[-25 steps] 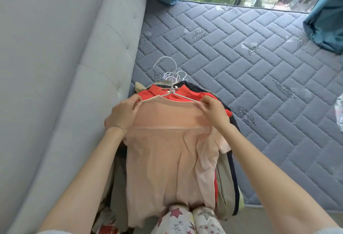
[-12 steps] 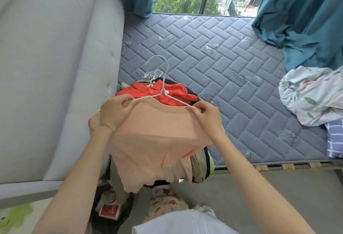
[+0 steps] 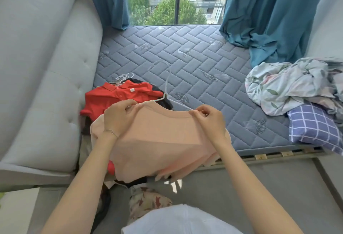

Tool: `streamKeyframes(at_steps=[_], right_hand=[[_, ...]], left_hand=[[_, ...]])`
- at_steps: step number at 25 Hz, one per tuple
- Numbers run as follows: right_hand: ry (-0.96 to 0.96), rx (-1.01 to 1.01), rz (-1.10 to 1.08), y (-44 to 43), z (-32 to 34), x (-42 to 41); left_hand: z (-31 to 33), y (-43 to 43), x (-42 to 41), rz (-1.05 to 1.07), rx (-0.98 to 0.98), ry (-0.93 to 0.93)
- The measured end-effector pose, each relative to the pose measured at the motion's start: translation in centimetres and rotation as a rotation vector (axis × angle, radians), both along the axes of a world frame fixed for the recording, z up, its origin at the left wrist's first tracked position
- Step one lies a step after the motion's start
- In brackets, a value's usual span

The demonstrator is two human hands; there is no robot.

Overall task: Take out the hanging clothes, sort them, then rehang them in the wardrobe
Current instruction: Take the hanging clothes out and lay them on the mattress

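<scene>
I've raised the peach cotton t-shirt (image 3: 161,141); left grip (image 3: 118,116) and right grip (image 3: 209,120) pinch its shoulders, red polo shirt (image 3: 118,97) just beyond the left grip.

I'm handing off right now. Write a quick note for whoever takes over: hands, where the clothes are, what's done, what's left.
Left hand: grips one shoulder of the peach shirt, which is on a white hanger.
Right hand: pinches the other shoulder.
The shirt is held above the pile; a red polo shirt tops it, at the mattress edge.
Done: clothes lie out on the mattress.
Left: sort the rest, rehang all. The wardrobe is not in view.
</scene>
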State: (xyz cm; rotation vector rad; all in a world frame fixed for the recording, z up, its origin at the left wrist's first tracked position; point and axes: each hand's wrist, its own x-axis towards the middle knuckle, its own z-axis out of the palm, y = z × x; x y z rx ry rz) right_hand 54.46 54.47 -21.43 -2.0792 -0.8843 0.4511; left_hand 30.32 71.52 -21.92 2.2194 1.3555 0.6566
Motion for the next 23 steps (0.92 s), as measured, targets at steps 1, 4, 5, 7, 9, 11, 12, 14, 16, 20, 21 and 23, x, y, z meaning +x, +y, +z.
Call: streamKeyframes(at_steps=[1,4,5,7,9,11,12,14,16,20,21,23], right_hand=[[-0.008,0.0,-0.013,-1.6,0.2,1.7],[-0.021,-0.005,-0.06,-6.0,0.9,6.5],[-0.023,-0.014,-0.073,-7.1,1.1,7.8],[-0.043,-0.043,-0.094,-8.8,1.5,10.5],[-0.065,-0.072,-0.115,-9.8,1.6,13.4],[-0.076,-0.092,-0.129,-10.1,1.5,16.1],[-0.078,-0.1,-0.134,-10.1,1.3,17.4],[-0.079,-0.124,-0.149,-10.2,0.8,20.3],[-0.079,-0.139,-0.153,-10.2,0.2,22.8],[-0.083,-0.174,-0.165,-10.1,-0.1,27.6],[-0.085,-0.179,-0.169,-10.1,-0.1,28.7],[-0.076,-0.177,-0.177,-10.0,-0.2,31.2]], left_hand=[[0.0,-1.6,1.9,-0.005,-0.001,0.0],[-0.2,-5.4,7.3,-0.04,-0.022,0.002],[-0.2,-6.2,8.8,-0.052,-0.035,-0.002],[-0.1,-7.8,11.8,-0.072,-0.054,-0.009],[-0.3,-8.8,15.1,-0.08,-0.073,-0.02],[-0.7,-9.2,18.1,-0.085,-0.091,-0.024],[-1.2,-9.1,19.6,-0.083,-0.099,-0.02],[-2.2,-8.7,22.7,-0.084,-0.116,-0.008],[-3.1,-8.5,25.6,-0.101,-0.126,0.003],[-3.5,-8.0,31.0,-0.096,-0.171,0.045],[-3.5,-8.1,32.3,-0.096,-0.183,0.053],[-3.3,-8.0,34.9,-0.098,-0.198,0.076]])
